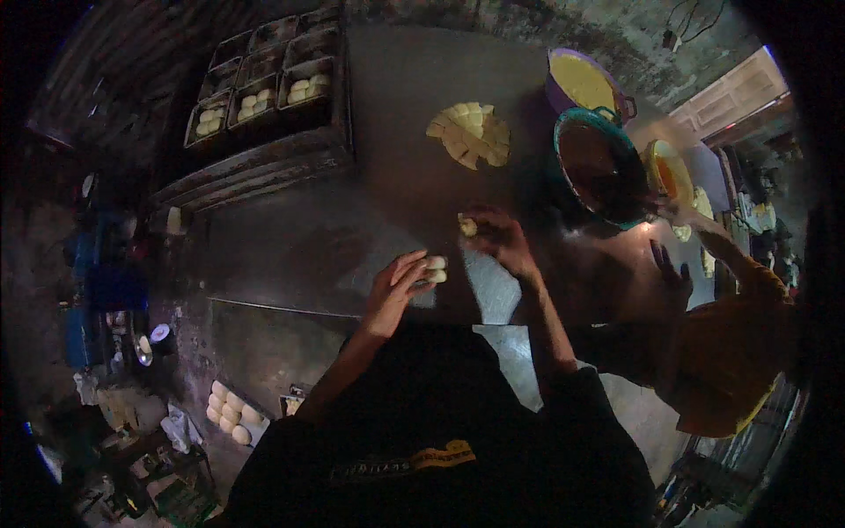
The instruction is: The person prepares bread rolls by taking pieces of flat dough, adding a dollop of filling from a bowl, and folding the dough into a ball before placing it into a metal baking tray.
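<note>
Two small pale dough balls (437, 269) sit side by side at the fingertips of my left hand (398, 286), whose fingers are curled round their left side. A little farther off and to the right, my right hand (503, 239) pinches another small piece of dough (467, 226) between thumb and fingers. Both hands are over the near part of the dark work table (290, 255). Beyond them lies a flat round of dough (471, 134), cut into several pieces, with part of its edge gone.
At the far left, a rack of baking tins (264, 66) has dough balls in its front row. A purple tub (581, 81), a teal basin (598, 167) and a yellow bowl (671, 167) stand right, where a co-worker (731, 339) reaches in. A tray of buns (236, 414) is low at left.
</note>
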Demonstrator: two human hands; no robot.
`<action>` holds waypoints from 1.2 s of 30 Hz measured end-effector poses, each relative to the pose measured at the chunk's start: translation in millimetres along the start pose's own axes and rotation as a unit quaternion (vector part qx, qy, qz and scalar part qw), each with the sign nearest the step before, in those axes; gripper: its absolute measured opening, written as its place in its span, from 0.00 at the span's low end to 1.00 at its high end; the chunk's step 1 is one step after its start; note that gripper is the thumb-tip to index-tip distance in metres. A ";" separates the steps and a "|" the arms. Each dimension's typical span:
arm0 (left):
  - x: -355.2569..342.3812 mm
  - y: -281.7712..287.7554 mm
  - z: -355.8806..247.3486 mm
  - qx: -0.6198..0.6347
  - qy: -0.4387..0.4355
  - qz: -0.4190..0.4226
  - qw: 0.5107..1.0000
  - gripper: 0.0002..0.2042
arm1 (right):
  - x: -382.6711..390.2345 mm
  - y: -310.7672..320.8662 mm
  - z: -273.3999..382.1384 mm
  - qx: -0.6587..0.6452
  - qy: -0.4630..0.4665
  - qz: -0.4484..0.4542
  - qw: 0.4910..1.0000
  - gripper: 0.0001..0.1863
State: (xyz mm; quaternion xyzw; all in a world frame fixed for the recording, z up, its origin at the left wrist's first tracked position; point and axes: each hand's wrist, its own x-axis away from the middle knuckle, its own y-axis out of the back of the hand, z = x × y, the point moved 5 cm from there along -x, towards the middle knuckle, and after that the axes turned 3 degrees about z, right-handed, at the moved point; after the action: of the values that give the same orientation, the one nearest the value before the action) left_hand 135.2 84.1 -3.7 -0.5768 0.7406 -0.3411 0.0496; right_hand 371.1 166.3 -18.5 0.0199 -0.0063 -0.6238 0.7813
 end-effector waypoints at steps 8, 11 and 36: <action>-32.9 -106.8 1.1 0.061 -0.019 -0.032 0.997 0.12 | 75.9 -17.9 133.3 0.372 0.129 -0.193 0.899 0.20; -43.5 -143.8 -12.2 -0.041 -0.017 0.041 0.998 0.13 | 92.5 14.3 143.0 0.296 0.139 -0.233 0.916 0.18; -79.5 -252.5 -10.0 -0.274 -0.264 0.127 0.916 0.65 | 57.8 230.5 202.6 0.181 0.173 -0.097 0.963 0.15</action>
State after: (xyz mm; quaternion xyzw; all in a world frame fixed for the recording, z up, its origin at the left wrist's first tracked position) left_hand 363.9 133.5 120.5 -0.5379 0.8321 0.0488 0.1262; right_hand 601.6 156.2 192.0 0.2687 0.0185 -0.6721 0.6897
